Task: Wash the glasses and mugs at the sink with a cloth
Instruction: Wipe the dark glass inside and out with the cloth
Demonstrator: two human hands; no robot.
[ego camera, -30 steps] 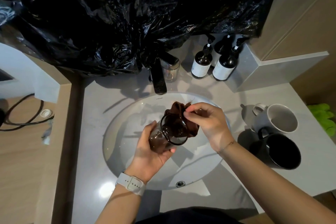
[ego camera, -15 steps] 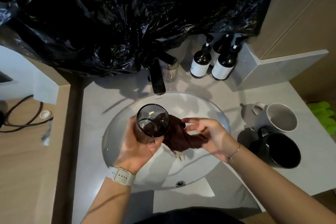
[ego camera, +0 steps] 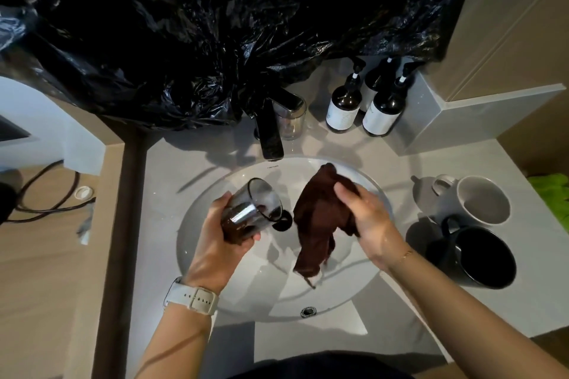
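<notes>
Over the white round sink (ego camera: pixel 354 295), my left hand (ego camera: pixel 220 243) grips a dark tinted glass (ego camera: pixel 251 212), tilted with its mouth toward the upper right. To its right, my right hand (ego camera: pixel 366 218) holds a dark brown cloth (ego camera: pixel 320 221), which hangs down into the basin, apart from the glass. On the counter to the right stand a white mug (ego camera: pixel 480 203) and a black mug (ego camera: pixel 483 255). A clear glass (ego camera: pixel 291 120) stands behind the black tap (ego camera: pixel 271 129).
Black plastic sheeting (ego camera: pixel 215 24) hangs over the back of the counter. Three dark pump bottles (ego camera: pixel 381 111) stand at the back right beside a grey ledge. A wooden surface with a black cable (ego camera: pixel 46 197) lies to the left. Something green (ego camera: pixel 551 191) shows at the right edge.
The cloth came out of the glass. My right hand has carried it up and to the right, while my left hand has tipped the glass so its mouth faces away.
</notes>
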